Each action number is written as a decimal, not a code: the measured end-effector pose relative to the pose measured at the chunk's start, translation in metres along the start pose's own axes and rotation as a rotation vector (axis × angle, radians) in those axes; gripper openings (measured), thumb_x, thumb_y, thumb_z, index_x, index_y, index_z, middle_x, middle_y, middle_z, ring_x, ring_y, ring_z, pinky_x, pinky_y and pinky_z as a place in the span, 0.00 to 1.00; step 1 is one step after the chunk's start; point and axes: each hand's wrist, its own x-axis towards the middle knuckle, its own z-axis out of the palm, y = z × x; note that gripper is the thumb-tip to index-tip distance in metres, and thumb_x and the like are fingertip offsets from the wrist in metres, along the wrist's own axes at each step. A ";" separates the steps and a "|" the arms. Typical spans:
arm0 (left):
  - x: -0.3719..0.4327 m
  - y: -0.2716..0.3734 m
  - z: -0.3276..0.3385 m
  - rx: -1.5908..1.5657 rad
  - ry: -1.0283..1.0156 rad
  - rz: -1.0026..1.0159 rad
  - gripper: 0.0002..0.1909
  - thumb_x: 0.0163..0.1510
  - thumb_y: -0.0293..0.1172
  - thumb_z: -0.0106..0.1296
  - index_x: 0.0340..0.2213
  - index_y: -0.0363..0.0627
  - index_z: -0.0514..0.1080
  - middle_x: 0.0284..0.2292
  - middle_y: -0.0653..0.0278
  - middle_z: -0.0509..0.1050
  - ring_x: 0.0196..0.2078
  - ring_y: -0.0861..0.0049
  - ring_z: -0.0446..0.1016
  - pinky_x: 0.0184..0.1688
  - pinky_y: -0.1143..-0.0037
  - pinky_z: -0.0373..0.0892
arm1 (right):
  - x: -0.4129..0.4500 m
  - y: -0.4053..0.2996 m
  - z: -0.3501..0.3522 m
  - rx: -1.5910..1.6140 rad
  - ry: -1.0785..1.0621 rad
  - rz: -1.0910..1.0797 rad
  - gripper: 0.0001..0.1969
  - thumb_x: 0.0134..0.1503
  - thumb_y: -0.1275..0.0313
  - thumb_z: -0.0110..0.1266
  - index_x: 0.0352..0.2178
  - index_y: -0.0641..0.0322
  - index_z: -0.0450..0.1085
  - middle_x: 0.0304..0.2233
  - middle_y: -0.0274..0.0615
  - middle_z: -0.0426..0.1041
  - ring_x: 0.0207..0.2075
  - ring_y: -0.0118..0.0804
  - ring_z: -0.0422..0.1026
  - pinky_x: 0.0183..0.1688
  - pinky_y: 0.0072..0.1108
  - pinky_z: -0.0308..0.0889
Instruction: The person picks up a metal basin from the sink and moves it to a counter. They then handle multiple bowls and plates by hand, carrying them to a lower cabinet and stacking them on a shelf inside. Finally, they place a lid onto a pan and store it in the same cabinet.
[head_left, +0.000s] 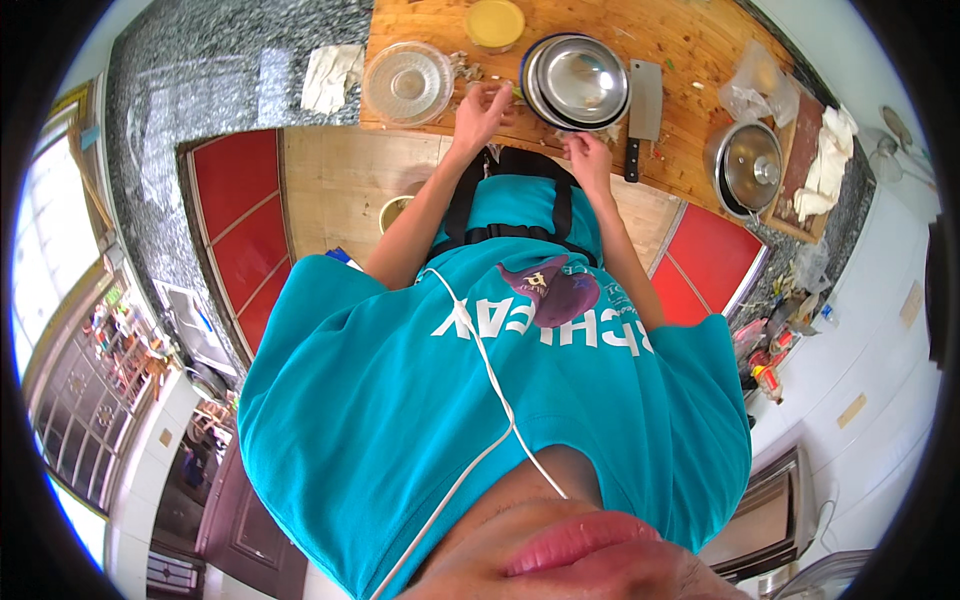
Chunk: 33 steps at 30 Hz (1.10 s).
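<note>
My left hand (484, 112) is over the front edge of the wooden table (697, 150), its fingers apart. It is between a round clear lidded container (409, 83) and a stack of metal bowls (583, 79). A small green scrap (517, 91) shows by its fingertips. Just below the bowls, my right hand (589, 161) has its fingertips bent at the table edge, beside some pale scraps (606, 135). Whether it pinches anything is too small to tell. A cleaver (646, 101) lies right of the bowls, its black handle towards me.
A yellow-lidded container (495, 24) stands at the back. To the right are a lidded metal pot (750, 169), a plastic bag (761, 86) and a white cloth (827, 161). Another cloth (332, 79) lies on the granite counter (225, 67). A bin (394, 213) stands on the floor.
</note>
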 end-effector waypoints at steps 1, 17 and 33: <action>0.006 0.002 0.006 0.009 -0.017 0.002 0.28 0.55 0.41 0.50 0.44 0.24 0.62 0.35 0.50 0.73 0.31 0.71 0.75 0.29 0.75 0.74 | -0.001 0.005 -0.008 -0.106 0.145 -0.003 0.12 0.56 0.68 0.48 0.25 0.66 0.73 0.20 0.40 0.75 0.23 0.30 0.74 0.25 0.20 0.67; 0.040 0.005 0.050 -0.078 -0.111 -0.148 0.37 0.56 0.63 0.25 0.56 0.49 0.53 0.46 0.53 0.65 0.41 0.67 0.72 0.31 0.66 0.76 | 0.066 -0.030 -0.049 0.135 0.167 -0.198 0.26 0.63 0.56 0.25 0.39 0.69 0.63 0.39 0.58 0.67 0.44 0.53 0.65 0.49 0.32 0.56; -0.096 -0.020 0.037 -0.658 0.097 0.019 0.30 0.61 0.54 0.24 0.52 0.42 0.57 0.49 0.52 0.65 0.51 0.65 0.66 0.52 0.66 0.66 | -0.019 -0.029 -0.030 0.191 -0.147 -0.149 0.26 0.63 0.59 0.25 0.47 0.72 0.62 0.45 0.57 0.67 0.50 0.48 0.63 0.53 0.28 0.54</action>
